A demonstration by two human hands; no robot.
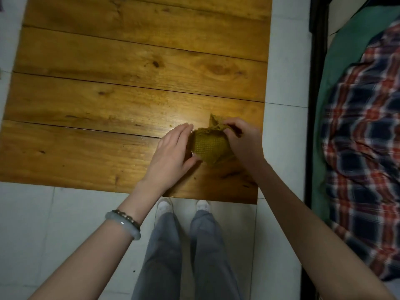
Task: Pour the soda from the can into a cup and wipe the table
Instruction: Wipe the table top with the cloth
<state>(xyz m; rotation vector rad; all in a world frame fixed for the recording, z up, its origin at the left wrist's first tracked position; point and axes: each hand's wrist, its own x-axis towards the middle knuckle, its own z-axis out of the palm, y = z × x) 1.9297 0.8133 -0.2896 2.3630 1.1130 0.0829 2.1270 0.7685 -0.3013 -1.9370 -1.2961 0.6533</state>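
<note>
Mustard cloth (211, 146) on the wooden table (108, 94), right hand (244, 139) pinching its far edge, left hand (173, 152) straight-fingered against it

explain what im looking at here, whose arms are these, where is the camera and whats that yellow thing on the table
There is no machine here. This is one picture from a camera worn on a person's head, looking down, so the two bare arms are the wearer's own. Below them are their grey trousers and white shoes on a tiled floor.

The surface is a wooden plank table. Near its front right corner lies a bunched mustard-yellow cloth. The right hand pinches its upper edge with curled fingers. The left hand, with bracelets on its wrist, lies against the cloth's left side with its fingers straight.

No can or cup is in view. On the right is a plaid blanket on a green sheet.
</note>
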